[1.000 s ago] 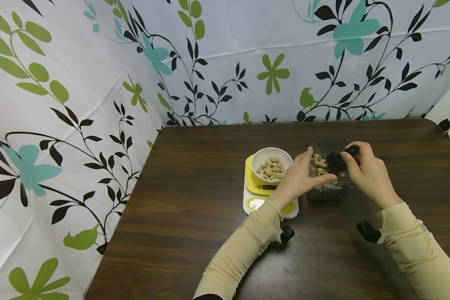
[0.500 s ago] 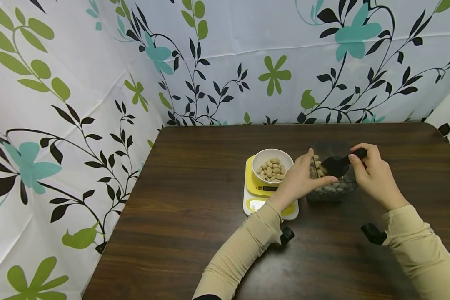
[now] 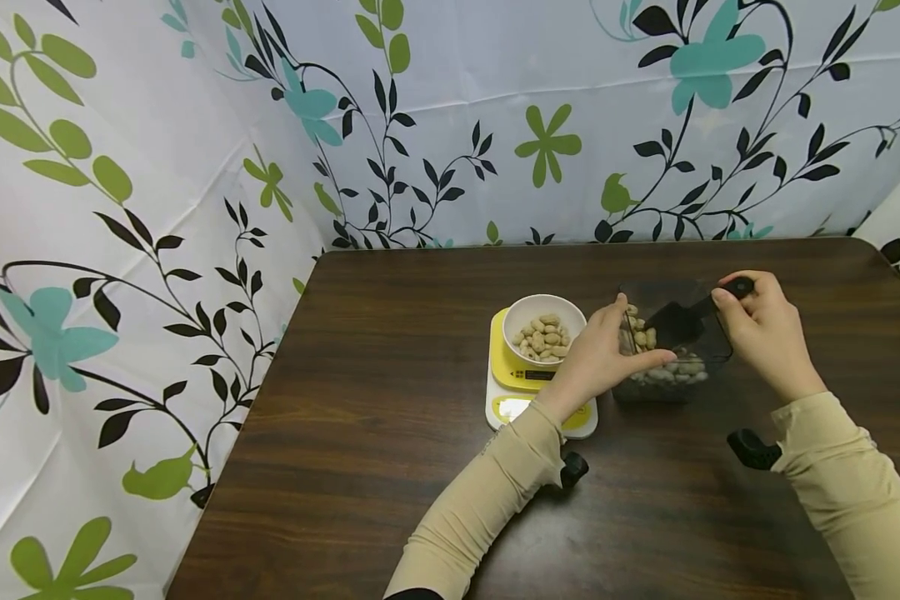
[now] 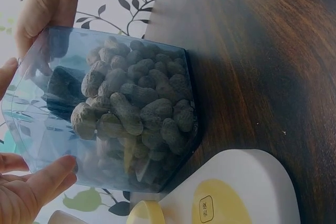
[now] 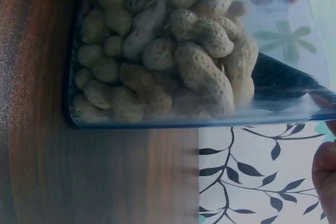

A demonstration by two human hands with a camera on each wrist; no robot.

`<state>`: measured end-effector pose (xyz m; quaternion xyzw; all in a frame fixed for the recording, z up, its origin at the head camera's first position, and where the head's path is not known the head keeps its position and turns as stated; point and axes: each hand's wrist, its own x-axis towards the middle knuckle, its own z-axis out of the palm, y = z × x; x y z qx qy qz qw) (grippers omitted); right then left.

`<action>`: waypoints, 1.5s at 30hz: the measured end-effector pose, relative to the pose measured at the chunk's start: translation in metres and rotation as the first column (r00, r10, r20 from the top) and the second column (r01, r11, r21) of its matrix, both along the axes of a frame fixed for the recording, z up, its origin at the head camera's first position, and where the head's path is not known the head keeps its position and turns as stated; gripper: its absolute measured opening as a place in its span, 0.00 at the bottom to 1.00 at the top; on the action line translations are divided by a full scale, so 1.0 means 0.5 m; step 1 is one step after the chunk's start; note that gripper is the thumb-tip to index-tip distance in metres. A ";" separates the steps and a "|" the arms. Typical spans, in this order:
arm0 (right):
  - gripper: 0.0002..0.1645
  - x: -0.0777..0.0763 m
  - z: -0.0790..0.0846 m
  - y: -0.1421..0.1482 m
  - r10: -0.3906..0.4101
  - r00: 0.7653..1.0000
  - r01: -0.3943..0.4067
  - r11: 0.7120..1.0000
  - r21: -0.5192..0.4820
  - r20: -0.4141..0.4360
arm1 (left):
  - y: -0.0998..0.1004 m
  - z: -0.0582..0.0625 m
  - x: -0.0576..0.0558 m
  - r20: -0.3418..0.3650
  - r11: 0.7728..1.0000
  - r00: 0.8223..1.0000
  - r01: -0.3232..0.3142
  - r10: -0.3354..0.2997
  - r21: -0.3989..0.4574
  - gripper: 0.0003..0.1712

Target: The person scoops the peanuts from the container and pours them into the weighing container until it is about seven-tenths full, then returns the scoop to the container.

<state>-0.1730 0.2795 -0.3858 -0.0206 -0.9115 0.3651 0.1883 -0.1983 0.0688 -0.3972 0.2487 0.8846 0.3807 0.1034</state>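
Observation:
A clear plastic container (image 3: 654, 390) of unshelled peanuts (image 5: 202, 72) stands on the table. My left hand (image 3: 607, 343) rests against its near left corner, thumb stretched along the front rim and straight fingers at the left side. At the container's right side, my right hand (image 3: 771, 333) grips the handle of a black scoop (image 3: 678, 325). The scoop's head is inside the container, beside the peanuts, also visible through the wall in the left wrist view. Left of the container, a white bowl (image 3: 543, 307) of peanuts sits on a yellow and white kitchen scale (image 3: 504, 358).
The dark wooden table (image 3: 390, 400) has a leaf-patterned curtain (image 3: 450, 167) behind it and at its left. My left forearm passes close by the scale, covering part of its front. Black wrist mounts (image 3: 752, 450) stick out below my sleeves.
My right hand has moved right and slightly away from me, drawing the scoop toward the container's right side. My left hand, the bowl and the scale stay in place.

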 end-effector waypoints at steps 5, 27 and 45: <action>0.13 -0.001 -0.007 -0.001 -0.007 1.000 0.009 0.997 -0.079 0.030 | 0.000 0.002 0.001 -0.006 1.000 1.000 0.003 -0.003 0.006 0.54; 0.14 0.020 -0.009 0.000 0.151 0.987 -0.155 0.986 -0.064 -0.059 | 0.002 0.002 -0.002 -0.018 1.000 1.000 -0.012 0.012 -0.002 0.55; 0.09 0.008 -0.020 -0.003 0.035 0.997 -0.024 0.985 -0.168 0.066 | 0.003 -0.001 0.000 -0.010 1.000 1.000 -0.005 0.005 0.010 0.54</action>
